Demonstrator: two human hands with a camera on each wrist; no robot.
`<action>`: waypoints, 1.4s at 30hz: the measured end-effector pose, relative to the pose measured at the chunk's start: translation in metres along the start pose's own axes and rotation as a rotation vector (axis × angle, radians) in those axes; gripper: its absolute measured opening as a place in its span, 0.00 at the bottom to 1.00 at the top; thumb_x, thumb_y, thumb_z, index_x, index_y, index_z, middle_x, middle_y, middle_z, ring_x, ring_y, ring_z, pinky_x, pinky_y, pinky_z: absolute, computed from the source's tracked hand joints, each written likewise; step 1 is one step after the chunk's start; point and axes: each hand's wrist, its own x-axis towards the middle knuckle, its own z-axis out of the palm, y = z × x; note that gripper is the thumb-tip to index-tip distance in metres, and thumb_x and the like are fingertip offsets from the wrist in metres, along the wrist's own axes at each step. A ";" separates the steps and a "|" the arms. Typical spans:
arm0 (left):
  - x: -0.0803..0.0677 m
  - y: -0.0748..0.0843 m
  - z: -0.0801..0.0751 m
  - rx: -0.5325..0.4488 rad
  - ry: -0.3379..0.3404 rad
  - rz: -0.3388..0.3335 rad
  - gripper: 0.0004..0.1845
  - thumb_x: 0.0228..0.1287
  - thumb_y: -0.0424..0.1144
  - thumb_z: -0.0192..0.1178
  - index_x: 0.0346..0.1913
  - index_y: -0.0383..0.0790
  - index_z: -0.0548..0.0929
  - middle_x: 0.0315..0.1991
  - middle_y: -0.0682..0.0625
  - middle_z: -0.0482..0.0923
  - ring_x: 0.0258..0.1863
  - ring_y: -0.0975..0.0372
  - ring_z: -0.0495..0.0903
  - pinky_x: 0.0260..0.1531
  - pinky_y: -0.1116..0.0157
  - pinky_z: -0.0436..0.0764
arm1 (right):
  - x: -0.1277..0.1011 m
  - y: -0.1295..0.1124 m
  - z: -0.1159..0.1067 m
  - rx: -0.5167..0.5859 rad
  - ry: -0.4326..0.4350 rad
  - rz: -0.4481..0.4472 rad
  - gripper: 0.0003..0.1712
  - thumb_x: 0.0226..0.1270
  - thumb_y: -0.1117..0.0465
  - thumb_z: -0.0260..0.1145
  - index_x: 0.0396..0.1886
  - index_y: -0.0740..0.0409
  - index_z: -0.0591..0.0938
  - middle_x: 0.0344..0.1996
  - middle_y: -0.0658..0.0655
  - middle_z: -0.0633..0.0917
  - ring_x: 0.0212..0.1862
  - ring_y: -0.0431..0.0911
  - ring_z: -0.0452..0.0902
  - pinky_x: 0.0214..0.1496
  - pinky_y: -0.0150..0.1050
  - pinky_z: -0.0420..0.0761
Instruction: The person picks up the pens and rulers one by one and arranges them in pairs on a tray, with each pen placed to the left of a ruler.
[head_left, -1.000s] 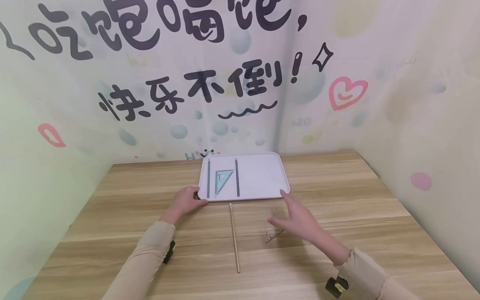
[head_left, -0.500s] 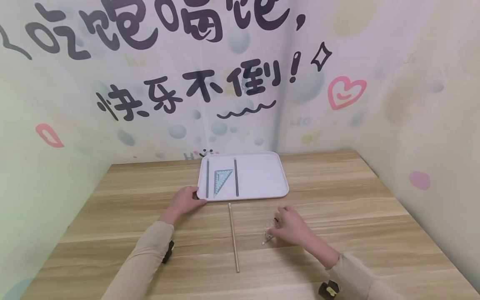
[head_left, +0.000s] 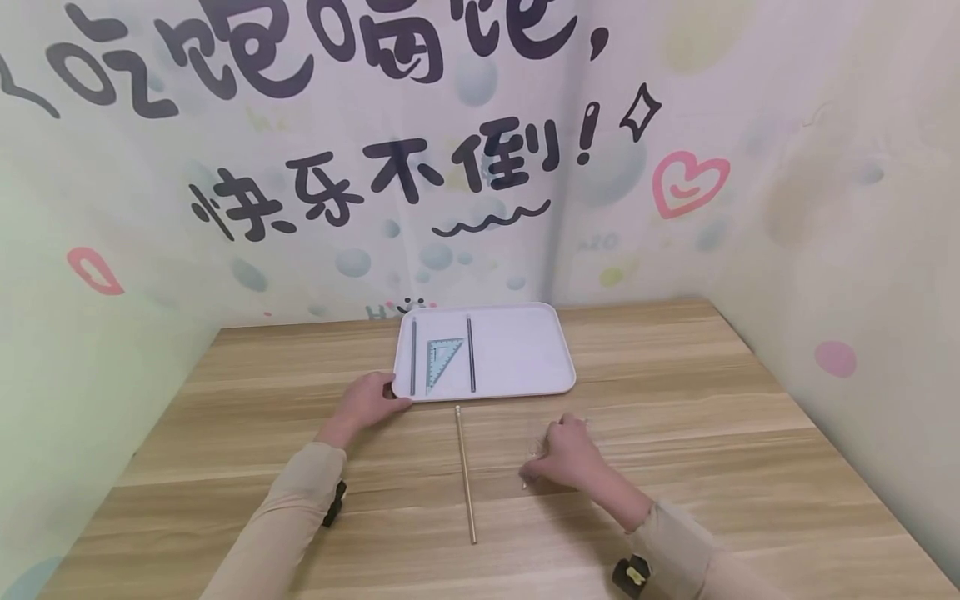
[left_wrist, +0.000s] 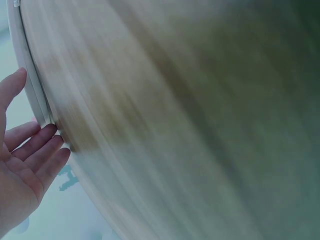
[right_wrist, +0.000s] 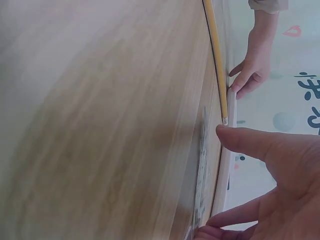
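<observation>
Two hands: left hand (head_left: 369,402) touches white tray (head_left: 558,385) corner with straight fingers.
Right hand (head_left: 566,454): curled, pinching clear set square (right_wrist: 201,165) lying flat beneath it.
Nearer: right.

Left hand (head_left: 365,402) — fingers relaxed, resting at the white tray's (head_left: 525,387) near-left corner; right hand (head_left: 566,454) — fingers curled, nearer than tray.

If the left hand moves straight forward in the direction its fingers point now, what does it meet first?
The left hand already has its fingertips at the near left corner of the white tray. Going on, it would likely push that rim first, then reach the dark pencil just inside it.
</observation>
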 end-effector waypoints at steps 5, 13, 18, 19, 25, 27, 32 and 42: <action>0.000 0.001 0.000 0.002 -0.001 0.003 0.15 0.52 0.45 0.65 0.35 0.37 0.79 0.27 0.49 0.72 0.28 0.59 0.67 0.30 0.63 0.66 | -0.001 -0.004 0.000 -0.026 0.008 0.006 0.27 0.31 0.49 0.77 0.08 0.59 0.68 0.28 0.62 0.71 0.33 0.53 0.66 0.41 0.49 0.73; 0.000 0.001 -0.001 0.008 0.001 0.011 0.14 0.52 0.46 0.65 0.33 0.38 0.78 0.25 0.50 0.71 0.27 0.60 0.67 0.28 0.64 0.65 | 0.002 -0.007 0.001 -0.014 -0.013 0.048 0.25 0.28 0.53 0.78 0.06 0.58 0.69 0.28 0.61 0.70 0.34 0.52 0.65 0.36 0.45 0.72; -0.001 0.001 0.000 0.006 0.003 0.009 0.14 0.52 0.45 0.65 0.34 0.38 0.79 0.25 0.50 0.71 0.27 0.60 0.67 0.28 0.64 0.66 | 0.005 -0.007 0.002 -0.028 -0.016 0.058 0.24 0.26 0.55 0.78 0.05 0.59 0.70 0.28 0.61 0.71 0.32 0.51 0.65 0.37 0.45 0.70; -0.001 0.001 0.000 0.005 0.003 0.009 0.14 0.52 0.45 0.65 0.34 0.37 0.79 0.25 0.50 0.71 0.27 0.60 0.67 0.28 0.64 0.66 | 0.006 -0.007 0.002 -0.025 -0.018 0.063 0.23 0.26 0.56 0.79 0.06 0.60 0.71 0.28 0.61 0.71 0.32 0.51 0.65 0.37 0.45 0.70; -0.001 0.001 0.000 0.004 0.004 0.005 0.15 0.52 0.45 0.65 0.35 0.37 0.79 0.25 0.50 0.71 0.27 0.60 0.67 0.28 0.64 0.66 | 0.008 -0.009 0.001 -0.001 -0.031 0.098 0.20 0.26 0.59 0.78 0.09 0.63 0.74 0.28 0.60 0.70 0.31 0.50 0.64 0.33 0.41 0.68; -0.001 0.001 0.000 0.001 0.005 0.001 0.15 0.52 0.45 0.65 0.35 0.37 0.79 0.25 0.50 0.71 0.27 0.60 0.67 0.28 0.64 0.66 | 0.008 -0.009 0.001 0.000 -0.033 0.100 0.20 0.26 0.59 0.78 0.09 0.63 0.74 0.27 0.60 0.70 0.31 0.49 0.63 0.31 0.40 0.67; -0.001 0.001 0.000 0.003 0.007 0.000 0.15 0.52 0.45 0.65 0.34 0.37 0.79 0.25 0.50 0.71 0.27 0.60 0.67 0.29 0.64 0.66 | 0.009 -0.010 0.000 0.002 -0.039 0.112 0.20 0.27 0.60 0.77 0.09 0.62 0.73 0.28 0.60 0.71 0.30 0.49 0.64 0.30 0.39 0.67; -0.003 0.003 -0.003 -0.003 -0.007 -0.006 0.15 0.53 0.45 0.64 0.36 0.36 0.79 0.26 0.50 0.72 0.28 0.59 0.68 0.30 0.64 0.67 | 0.011 -0.010 0.001 0.025 -0.017 0.122 0.21 0.29 0.60 0.79 0.08 0.61 0.72 0.25 0.59 0.71 0.27 0.48 0.64 0.28 0.37 0.67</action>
